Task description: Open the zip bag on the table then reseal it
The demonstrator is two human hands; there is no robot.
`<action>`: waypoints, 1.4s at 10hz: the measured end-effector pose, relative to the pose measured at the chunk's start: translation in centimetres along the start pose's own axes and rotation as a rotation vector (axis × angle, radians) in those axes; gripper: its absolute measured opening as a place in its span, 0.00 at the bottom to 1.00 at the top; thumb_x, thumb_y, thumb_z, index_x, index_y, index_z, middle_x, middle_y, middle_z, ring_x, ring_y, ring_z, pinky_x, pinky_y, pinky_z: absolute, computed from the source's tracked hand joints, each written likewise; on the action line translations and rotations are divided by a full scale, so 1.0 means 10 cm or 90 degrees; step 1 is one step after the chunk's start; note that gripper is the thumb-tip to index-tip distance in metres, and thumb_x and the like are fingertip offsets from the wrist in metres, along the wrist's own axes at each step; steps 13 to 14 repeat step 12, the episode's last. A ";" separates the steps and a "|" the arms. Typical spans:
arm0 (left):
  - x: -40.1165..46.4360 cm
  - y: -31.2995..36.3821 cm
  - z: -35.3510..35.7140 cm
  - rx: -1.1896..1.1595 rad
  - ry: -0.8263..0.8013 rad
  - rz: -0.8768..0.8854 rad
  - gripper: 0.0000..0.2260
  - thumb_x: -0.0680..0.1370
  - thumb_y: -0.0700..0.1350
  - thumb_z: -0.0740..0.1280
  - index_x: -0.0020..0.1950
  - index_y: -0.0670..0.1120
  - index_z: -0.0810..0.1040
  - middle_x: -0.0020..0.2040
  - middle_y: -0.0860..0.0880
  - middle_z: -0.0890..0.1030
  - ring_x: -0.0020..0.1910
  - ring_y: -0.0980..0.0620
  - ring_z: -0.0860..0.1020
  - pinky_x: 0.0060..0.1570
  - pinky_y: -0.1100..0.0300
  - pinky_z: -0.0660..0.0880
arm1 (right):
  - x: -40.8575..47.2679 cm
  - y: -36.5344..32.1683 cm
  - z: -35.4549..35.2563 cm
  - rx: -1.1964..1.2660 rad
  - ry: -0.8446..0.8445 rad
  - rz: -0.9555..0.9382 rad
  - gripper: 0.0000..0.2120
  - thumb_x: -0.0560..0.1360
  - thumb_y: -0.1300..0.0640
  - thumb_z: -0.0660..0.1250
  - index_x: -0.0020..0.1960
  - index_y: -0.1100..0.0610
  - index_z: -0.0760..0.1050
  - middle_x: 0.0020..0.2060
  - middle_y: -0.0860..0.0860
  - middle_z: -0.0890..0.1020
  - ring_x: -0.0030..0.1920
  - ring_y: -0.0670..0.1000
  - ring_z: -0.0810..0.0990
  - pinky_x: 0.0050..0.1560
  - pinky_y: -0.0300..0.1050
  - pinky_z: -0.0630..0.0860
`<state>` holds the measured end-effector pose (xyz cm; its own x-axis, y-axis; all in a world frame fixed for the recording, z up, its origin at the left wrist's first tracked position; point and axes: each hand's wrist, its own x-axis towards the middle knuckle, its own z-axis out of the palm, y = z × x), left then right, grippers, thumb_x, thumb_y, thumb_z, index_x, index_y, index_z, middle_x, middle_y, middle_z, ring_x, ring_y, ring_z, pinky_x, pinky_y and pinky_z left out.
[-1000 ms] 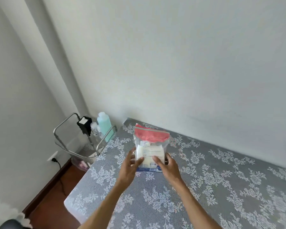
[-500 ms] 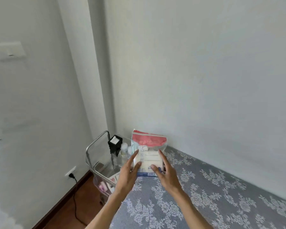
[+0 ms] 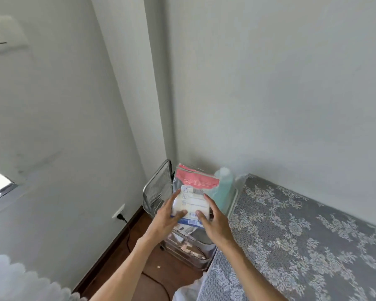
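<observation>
My left hand (image 3: 168, 216) and right hand (image 3: 213, 222) hold the zip bag (image 3: 193, 195) between them, thumbs pressed on its front, fingers behind it. It stands upright in the air past the table's (image 3: 302, 224) left edge, above the wire cart (image 3: 159, 187). The red top looks sealed; I judge that opening and resealing both remain.

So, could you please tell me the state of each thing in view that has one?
zip bag: upright, held off the table between both hands; whether the zip is sealed cannot be told.
left hand: on the bag's left side, thumb on the front.
right hand: on the bag's right side, thumb on the front.
bottle: upright behind the bag.
plug: plugged into the wall socket.
</observation>
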<state>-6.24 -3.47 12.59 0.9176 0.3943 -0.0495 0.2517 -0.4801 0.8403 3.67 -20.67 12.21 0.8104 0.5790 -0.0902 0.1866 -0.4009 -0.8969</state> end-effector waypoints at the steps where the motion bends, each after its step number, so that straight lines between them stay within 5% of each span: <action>1: 0.20 -0.33 0.08 0.003 -0.026 -0.016 0.28 0.78 0.55 0.68 0.75 0.63 0.59 0.70 0.52 0.70 0.67 0.53 0.70 0.61 0.56 0.73 | 0.12 0.23 0.29 0.014 0.037 0.070 0.26 0.76 0.50 0.69 0.72 0.42 0.65 0.69 0.47 0.73 0.67 0.45 0.70 0.61 0.35 0.66; 3: 0.50 -0.95 0.34 0.023 -0.079 -0.051 0.29 0.78 0.52 0.68 0.72 0.71 0.57 0.67 0.55 0.67 0.61 0.58 0.69 0.61 0.54 0.74 | 0.36 0.65 0.72 -0.014 0.055 0.174 0.27 0.76 0.55 0.68 0.73 0.47 0.64 0.70 0.51 0.70 0.70 0.51 0.67 0.69 0.48 0.66; 5: 0.71 -1.33 0.52 0.087 -0.141 -0.082 0.30 0.79 0.50 0.68 0.77 0.57 0.59 0.74 0.44 0.66 0.74 0.47 0.61 0.66 0.51 0.71 | 0.56 0.89 0.92 -0.058 0.021 0.276 0.26 0.75 0.55 0.68 0.72 0.50 0.66 0.65 0.55 0.76 0.64 0.56 0.74 0.64 0.45 0.70; 6: 0.79 -1.39 0.60 0.111 -0.183 -0.107 0.31 0.78 0.48 0.69 0.77 0.54 0.59 0.73 0.43 0.66 0.73 0.45 0.65 0.69 0.58 0.64 | 0.66 0.95 0.90 -0.065 0.024 0.316 0.25 0.74 0.56 0.68 0.71 0.50 0.68 0.64 0.53 0.78 0.62 0.55 0.76 0.59 0.44 0.73; 8: 0.90 -1.44 0.76 0.182 -0.285 -0.143 0.32 0.78 0.45 0.69 0.78 0.52 0.56 0.74 0.42 0.65 0.73 0.44 0.64 0.70 0.51 0.64 | 0.74 1.05 0.85 -0.068 -0.019 0.386 0.27 0.72 0.60 0.67 0.70 0.49 0.69 0.61 0.55 0.79 0.54 0.56 0.81 0.54 0.51 0.78; 10: 1.04 -1.36 0.84 0.221 -0.286 -0.161 0.32 0.79 0.45 0.67 0.79 0.53 0.54 0.72 0.42 0.65 0.68 0.43 0.70 0.66 0.47 0.70 | 0.84 1.13 0.86 -0.067 0.012 0.368 0.27 0.72 0.61 0.68 0.69 0.50 0.70 0.60 0.56 0.77 0.55 0.55 0.80 0.56 0.47 0.78; 12: 0.97 -1.23 0.75 0.239 -0.248 -0.129 0.30 0.80 0.48 0.65 0.78 0.52 0.55 0.76 0.45 0.62 0.72 0.43 0.67 0.67 0.45 0.68 | 0.79 1.06 0.85 -0.059 -0.009 0.382 0.29 0.75 0.56 0.63 0.75 0.49 0.60 0.62 0.60 0.76 0.55 0.61 0.80 0.55 0.55 0.78; 14: 0.97 -1.23 0.75 0.239 -0.248 -0.129 0.30 0.80 0.48 0.65 0.78 0.52 0.55 0.76 0.45 0.62 0.72 0.43 0.67 0.67 0.45 0.68 | 0.79 1.06 0.85 -0.059 -0.009 0.382 0.29 0.75 0.56 0.63 0.75 0.49 0.60 0.62 0.60 0.76 0.55 0.61 0.80 0.55 0.55 0.78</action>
